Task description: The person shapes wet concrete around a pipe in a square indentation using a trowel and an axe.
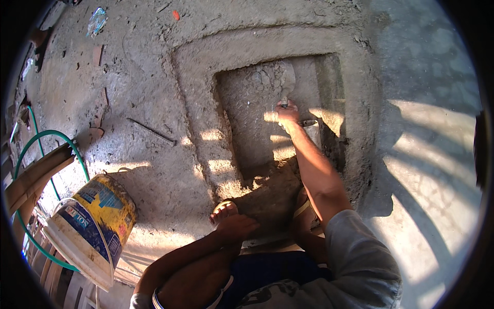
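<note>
In the upper middle, my right hand is closed round the handle of a trowel, its pale blade pointing away from me. The blade lies against a lumpy heap of wet mortar inside a rectangular pit with rough grey walls. Just right of the wrist stands a pale block with a dark piece at its top. My left hand rests in shade near my left foot, fingers loosely stretched to the right, nothing visible in them. Both feet are at the pit's near edge.
A yellow, blue and white bucket stands to the left beside a green hose and wooden pieces. A thin dark rod lies on the soil. Crinkled plastic lies far left. Smooth concrete runs along the right.
</note>
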Demonstrator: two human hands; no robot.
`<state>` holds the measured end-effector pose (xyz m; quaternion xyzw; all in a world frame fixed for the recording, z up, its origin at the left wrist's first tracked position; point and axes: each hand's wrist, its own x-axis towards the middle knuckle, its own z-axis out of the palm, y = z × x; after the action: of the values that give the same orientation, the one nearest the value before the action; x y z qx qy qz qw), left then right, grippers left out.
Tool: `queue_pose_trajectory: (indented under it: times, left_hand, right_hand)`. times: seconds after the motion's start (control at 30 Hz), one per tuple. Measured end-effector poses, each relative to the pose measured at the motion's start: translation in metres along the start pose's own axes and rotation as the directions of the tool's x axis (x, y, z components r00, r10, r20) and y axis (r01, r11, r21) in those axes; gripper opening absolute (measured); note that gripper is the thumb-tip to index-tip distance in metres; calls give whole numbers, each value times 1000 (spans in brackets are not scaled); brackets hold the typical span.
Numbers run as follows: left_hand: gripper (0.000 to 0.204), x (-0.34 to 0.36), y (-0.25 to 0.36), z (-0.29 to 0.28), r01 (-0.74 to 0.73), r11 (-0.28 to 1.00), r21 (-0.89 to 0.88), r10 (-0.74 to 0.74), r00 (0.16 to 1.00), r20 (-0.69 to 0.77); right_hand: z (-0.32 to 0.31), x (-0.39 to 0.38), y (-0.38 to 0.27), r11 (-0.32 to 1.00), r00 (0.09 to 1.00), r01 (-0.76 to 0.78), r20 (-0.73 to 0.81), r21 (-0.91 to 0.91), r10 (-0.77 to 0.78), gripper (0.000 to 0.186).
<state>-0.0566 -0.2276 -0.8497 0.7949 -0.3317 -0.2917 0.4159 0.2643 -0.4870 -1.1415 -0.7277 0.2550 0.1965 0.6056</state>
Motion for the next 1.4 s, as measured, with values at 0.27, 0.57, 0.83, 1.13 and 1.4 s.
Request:
queue_pose_trajectory:
  times: [0.27, 0.57, 0.83, 1.13, 1.4]
  left_hand:
    - [41, -11, 0, 5, 81, 997, -6, -81, 995, -66]
    - [40, -8, -4, 13, 36, 998, -50, -41, 993, -110]
    - [39, 42, 38, -109, 734, 676, -63, -611, 606, 509]
    - [38, -8, 4, -3, 96, 995, -13, -97, 994, -44]
    - [34, -9, 1, 4, 63, 998, 1, -63, 997, -43]
  right_hand:
    - [83, -68, -81, 904, 915, -260, 211, -340, 343, 19]
    - [126, -79, -80, 787, 853, -124, 340, -605, 396, 18]
    - [117, -76, -105, 842, 667, -214, 556, -495, 496, 13]
    - [76, -84, -139, 845, 549, -238, 652, -478, 523, 15]
    - [21, -108, -191, 848, 590, -187, 634, -495, 500, 21]
